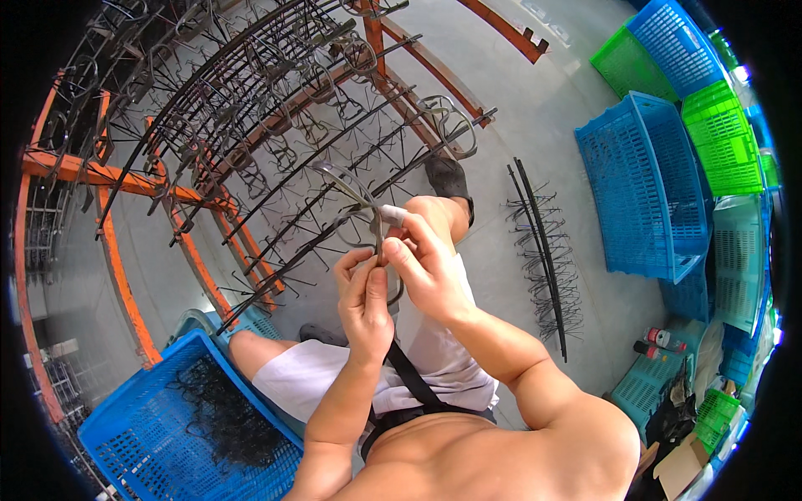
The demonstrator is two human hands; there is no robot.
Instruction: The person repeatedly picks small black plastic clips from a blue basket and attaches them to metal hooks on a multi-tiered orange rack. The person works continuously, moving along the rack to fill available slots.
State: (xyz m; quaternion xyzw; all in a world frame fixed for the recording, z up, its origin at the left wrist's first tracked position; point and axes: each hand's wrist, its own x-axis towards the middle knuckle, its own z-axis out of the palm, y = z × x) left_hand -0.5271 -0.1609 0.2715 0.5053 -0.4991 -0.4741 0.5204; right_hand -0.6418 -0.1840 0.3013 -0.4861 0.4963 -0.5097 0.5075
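Both hands meet over my lap on a thin, curved metal piece (355, 194) that sticks up from between the fingers. My left hand (365, 301) pinches its lower part. My right hand (424, 259), with white tape on one fingertip, grips it from the right side. Just beyond the hands, black hooked rods (334, 179) loaded with similar metal loops lie across an orange frame (121, 275).
A blue crate (125, 417) holding dark wire parts stands at my lower left. Two loose hooked rods (543, 250) lie on the grey floor to the right. Blue and green crates (652, 175) are stacked along the right side, with bottles and clutter below them.
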